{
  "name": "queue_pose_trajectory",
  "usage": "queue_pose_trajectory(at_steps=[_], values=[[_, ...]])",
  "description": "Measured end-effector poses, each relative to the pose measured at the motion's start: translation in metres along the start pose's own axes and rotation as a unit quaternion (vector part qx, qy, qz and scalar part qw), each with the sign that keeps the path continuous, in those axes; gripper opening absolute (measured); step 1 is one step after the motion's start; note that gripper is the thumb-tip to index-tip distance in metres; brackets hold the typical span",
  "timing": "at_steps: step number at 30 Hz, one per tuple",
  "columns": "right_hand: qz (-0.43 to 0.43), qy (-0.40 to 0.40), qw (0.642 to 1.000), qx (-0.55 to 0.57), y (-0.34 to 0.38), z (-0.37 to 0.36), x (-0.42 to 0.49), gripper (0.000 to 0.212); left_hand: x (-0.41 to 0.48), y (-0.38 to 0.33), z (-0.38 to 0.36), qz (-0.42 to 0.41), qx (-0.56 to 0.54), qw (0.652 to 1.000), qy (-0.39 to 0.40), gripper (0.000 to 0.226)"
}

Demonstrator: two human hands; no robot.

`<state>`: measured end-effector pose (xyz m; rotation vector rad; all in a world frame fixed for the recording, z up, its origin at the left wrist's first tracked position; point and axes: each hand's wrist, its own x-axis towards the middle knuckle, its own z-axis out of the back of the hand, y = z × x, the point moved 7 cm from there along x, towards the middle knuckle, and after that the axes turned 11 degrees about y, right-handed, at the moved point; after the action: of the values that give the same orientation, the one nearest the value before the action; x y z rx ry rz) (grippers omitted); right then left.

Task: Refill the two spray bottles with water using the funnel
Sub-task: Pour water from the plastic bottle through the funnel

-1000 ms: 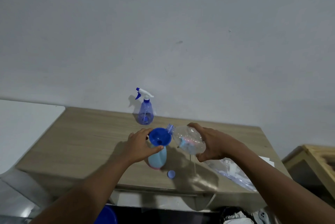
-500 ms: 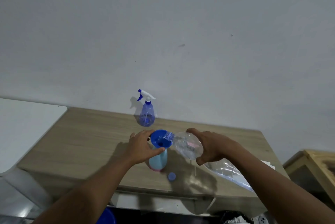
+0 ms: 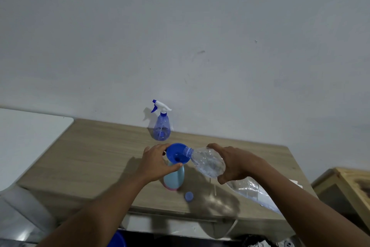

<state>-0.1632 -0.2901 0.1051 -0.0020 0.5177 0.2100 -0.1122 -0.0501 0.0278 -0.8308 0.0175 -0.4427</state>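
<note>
A blue funnel [image 3: 177, 154] sits in the neck of a light blue bottle [image 3: 174, 178] standing on the wooden table [image 3: 96, 158]. My left hand [image 3: 155, 162] grips the funnel and the bottle's top, thumb curled round the front. My right hand [image 3: 233, 163] holds a clear plastic water bottle [image 3: 207, 161] tilted down, its open mouth over the funnel bowl. A second spray bottle [image 3: 161, 124], translucent blue with a white and blue trigger head on, stands at the back by the wall.
A small blue cap [image 3: 189, 196] lies on the table in front of the light blue bottle. Clear plastic wrapping [image 3: 254, 192] lies under my right forearm. A wooden piece of furniture [image 3: 344, 184] stands to the right, a white surface [image 3: 30, 136] to the left.
The water bottle has tipped further, and its mouth has moved from beside the funnel to over the bowl. My left hand has kept its grip.
</note>
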Motion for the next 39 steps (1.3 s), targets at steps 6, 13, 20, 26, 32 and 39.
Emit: queue_pose_trajectory(at_steps=[6,13,20,26,32,39], values=[[-0.002,0.002,1.000,0.000,-0.003,-0.003,-0.002,0.106,0.002,0.000,-0.002,-0.001,0.001,1.000,0.001,0.062],[0.001,-0.003,1.000,0.023,-0.004,-0.003,-0.006,0.106,0.002,0.001,-0.002,-0.001,0.006,1.000,0.003,0.060],[0.023,-0.027,0.997,0.065,-0.010,-0.008,-0.007,0.106,0.001,0.001,-0.001,-0.001,0.012,1.000,0.003,0.060],[0.045,-0.214,0.941,0.259,-0.044,-0.002,-0.017,0.103,-0.002,0.002,-0.002,0.004,0.010,1.000,0.007,0.062],[-0.006,-0.371,0.840,0.396,-0.090,-0.029,-0.034,0.105,-0.003,0.006,-0.004,0.009,0.009,1.000,0.015,0.063],[-0.074,-0.403,0.781,0.471,-0.110,-0.066,-0.041,0.105,-0.003,0.004,-0.005,0.014,0.003,1.000,0.025,0.062]])
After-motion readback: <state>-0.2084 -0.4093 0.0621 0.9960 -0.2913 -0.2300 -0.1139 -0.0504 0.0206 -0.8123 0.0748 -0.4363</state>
